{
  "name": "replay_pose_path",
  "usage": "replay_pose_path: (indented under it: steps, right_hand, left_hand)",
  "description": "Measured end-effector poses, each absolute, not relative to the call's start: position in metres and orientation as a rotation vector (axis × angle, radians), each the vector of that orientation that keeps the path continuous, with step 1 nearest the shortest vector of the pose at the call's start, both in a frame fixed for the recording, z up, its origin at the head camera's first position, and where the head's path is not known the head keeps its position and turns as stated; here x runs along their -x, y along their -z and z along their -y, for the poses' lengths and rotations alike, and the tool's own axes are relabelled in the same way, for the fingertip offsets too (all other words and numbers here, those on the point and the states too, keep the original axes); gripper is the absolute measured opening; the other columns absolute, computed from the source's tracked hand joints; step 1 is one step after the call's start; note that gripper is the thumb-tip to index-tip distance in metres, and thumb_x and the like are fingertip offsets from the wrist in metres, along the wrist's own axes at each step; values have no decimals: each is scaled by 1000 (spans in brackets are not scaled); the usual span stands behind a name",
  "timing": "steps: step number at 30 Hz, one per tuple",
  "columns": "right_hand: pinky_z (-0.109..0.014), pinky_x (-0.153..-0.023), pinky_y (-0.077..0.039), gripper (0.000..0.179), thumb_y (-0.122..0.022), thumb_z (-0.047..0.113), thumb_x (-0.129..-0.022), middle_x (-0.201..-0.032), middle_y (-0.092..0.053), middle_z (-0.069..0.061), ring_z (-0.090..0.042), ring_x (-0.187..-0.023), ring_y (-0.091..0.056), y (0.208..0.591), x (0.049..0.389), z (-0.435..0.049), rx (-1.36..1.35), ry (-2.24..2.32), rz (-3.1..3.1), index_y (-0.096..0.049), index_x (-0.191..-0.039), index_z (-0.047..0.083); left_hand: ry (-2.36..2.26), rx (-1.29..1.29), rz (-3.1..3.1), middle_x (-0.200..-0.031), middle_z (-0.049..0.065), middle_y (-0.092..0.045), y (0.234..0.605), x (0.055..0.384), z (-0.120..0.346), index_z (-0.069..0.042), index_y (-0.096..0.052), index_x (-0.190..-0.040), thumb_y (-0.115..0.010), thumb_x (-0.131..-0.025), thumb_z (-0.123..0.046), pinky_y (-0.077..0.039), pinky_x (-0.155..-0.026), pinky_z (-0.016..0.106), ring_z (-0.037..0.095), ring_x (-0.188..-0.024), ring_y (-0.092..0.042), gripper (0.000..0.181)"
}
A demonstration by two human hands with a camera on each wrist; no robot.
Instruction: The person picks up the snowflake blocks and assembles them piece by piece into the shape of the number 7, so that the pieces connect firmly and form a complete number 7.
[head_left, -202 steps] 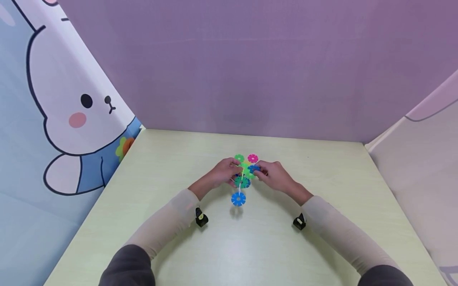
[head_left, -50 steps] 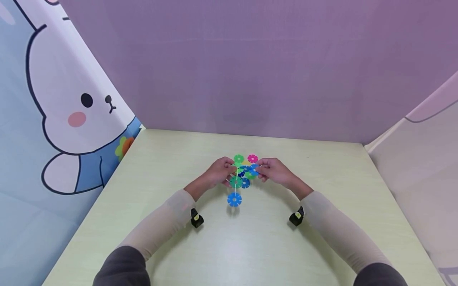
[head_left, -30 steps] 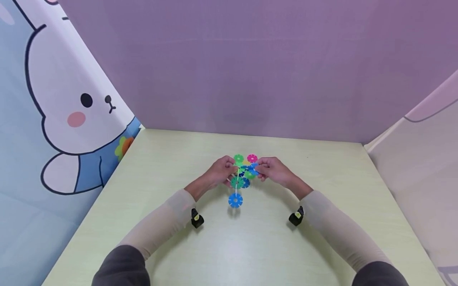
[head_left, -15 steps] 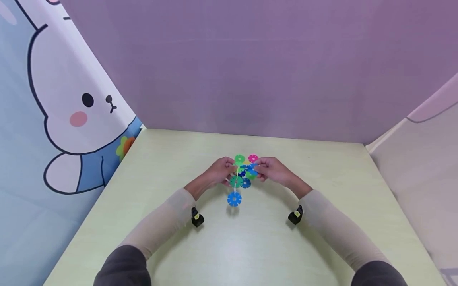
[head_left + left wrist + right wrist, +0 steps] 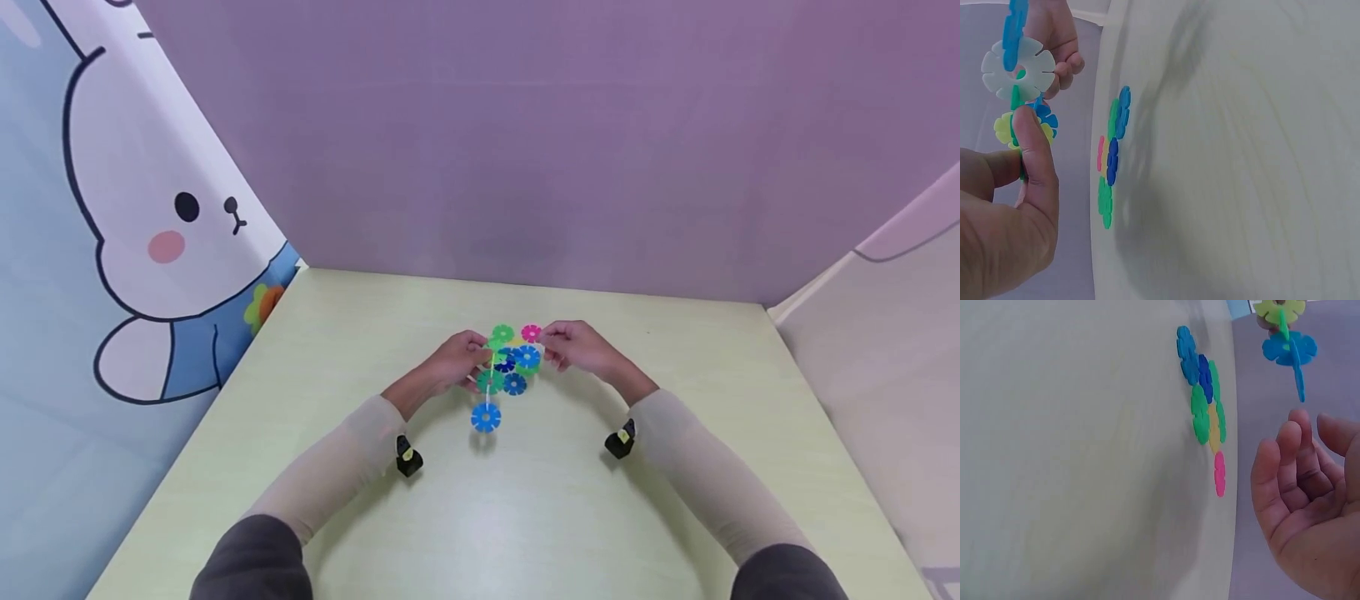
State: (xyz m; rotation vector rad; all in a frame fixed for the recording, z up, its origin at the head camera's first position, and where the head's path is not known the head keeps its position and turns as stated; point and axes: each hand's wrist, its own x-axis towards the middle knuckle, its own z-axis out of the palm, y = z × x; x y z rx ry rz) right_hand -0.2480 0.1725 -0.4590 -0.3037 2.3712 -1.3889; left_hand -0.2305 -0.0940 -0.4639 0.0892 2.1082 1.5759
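In the head view, my left hand (image 5: 453,360) holds a built chain of slotted plastic snowflake discs above the table. Its thumb and fingers pinch a green disc in the left wrist view, beside a white disc (image 5: 1041,78) and a yellow disc (image 5: 1002,130). At the chain's near end hangs a blue disc (image 5: 486,417); another blue disc (image 5: 527,357) stands at its right end. My right hand (image 5: 581,346) is just right of that end. The right wrist view shows its fingers loosely bent, holding nothing, apart from the upright blue disc (image 5: 1299,378).
Below the chain, several loose discs lie on the table (image 5: 525,500): a pink disc (image 5: 1220,475), a yellow one (image 5: 1214,428), green ones and blue ones. A purple wall (image 5: 525,167) rises behind the table; a rabbit-print cloth (image 5: 135,250) hangs at left.
My right hand has let go of the blue disc and drawn back to the upper right. That disc stays on the chain. My left hand keeps its pinch, shifting slightly left.
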Motion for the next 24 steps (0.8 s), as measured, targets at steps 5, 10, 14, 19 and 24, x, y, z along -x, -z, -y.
replay_pose_path:
  steps: [5,10,14,19,24]
  right_hand:
    - [-30,-76,-60,34,-54,25,-107,-109,-65,-24,-42,-97,-64,460,258,-170,303,1361,-2445,-62,-129,1]
    - [-31,-74,-60,31,-55,24,-106,-113,-65,-24,-35,-93,-64,462,268,-168,333,1284,-2560,-63,-128,4]
    - [-32,-73,-60,30,-57,24,-105,-112,-65,-18,-34,-93,-65,463,272,-165,325,1222,-2621,-64,-127,6]
    - [-33,-74,-58,28,-57,24,-104,-111,-65,-13,-31,-94,-64,466,279,-161,313,1098,-2719,-64,-126,8]
    - [-34,-80,-54,29,-58,24,-104,-112,-66,-14,-27,-98,-60,473,285,-158,322,939,-2814,-64,-127,9]
  left_hand:
    - [-1581,-92,-2104,-107,11,-63,461,229,96,-1,-42,-145,-54,-106,-21,-61,-64,31,16,-75,-61,45]
    - [-1587,-89,-2101,-106,10,-63,460,228,97,0,-43,-144,-54,-106,-20,-61,-63,31,16,-74,-61,43]
    - [-1588,-90,-2097,-106,10,-63,461,228,98,-1,-43,-143,-53,-107,-20,-61,-64,31,16,-75,-62,42]
    - [-1589,-100,-2096,-106,11,-63,460,227,99,-1,-43,-143,-53,-106,-20,-61,-63,31,16,-75,-62,43]
    - [-1587,-102,-2095,-106,11,-63,458,226,99,0,-43,-143,-54,-106,-20,-61,-62,30,16,-74,-61,43]
